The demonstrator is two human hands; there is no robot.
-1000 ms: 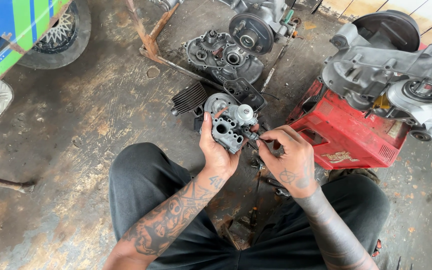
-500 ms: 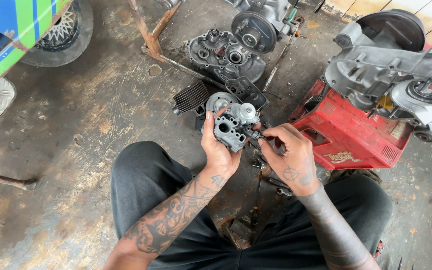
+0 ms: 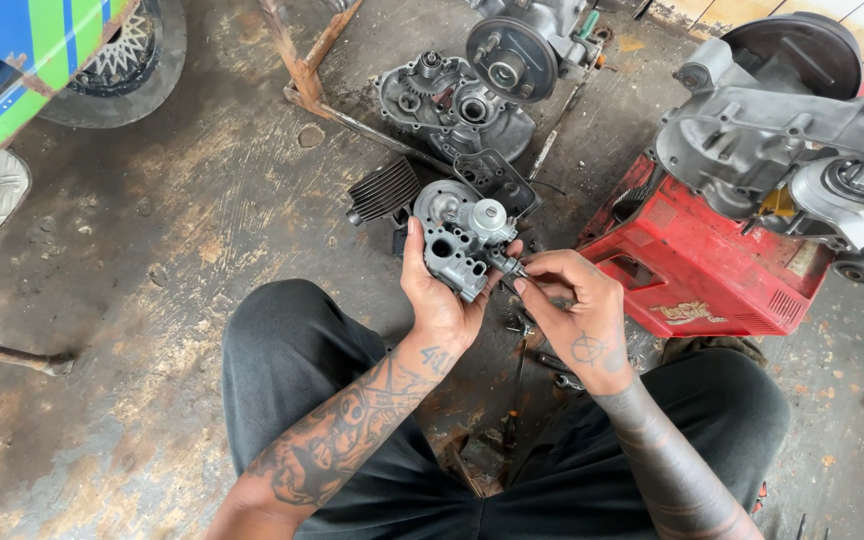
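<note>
My left hand (image 3: 442,300) grips a small grey metal carburettor (image 3: 464,238) from below, thumb along its left side, holding it up over my lap. My right hand (image 3: 577,315) pinches a small screw or fitting (image 3: 514,267) at the carburettor's lower right corner with fingertips closed on it. Both forearms are tattooed. I sit on the ground in black trousers (image 3: 297,365), knees spread.
On the stained concrete floor lie a finned black cylinder (image 3: 382,190), a grey engine casing (image 3: 447,100) and a round flywheel unit (image 3: 512,55). A red case (image 3: 702,265) carries a large grey engine block (image 3: 782,130) at the right. A wheel (image 3: 132,60) and blue-green bodywork (image 3: 22,60) stand top left.
The hands and carburettor stay almost still; the right fingers have shifted slightly on the small fitting. The view has drifted a little.
</note>
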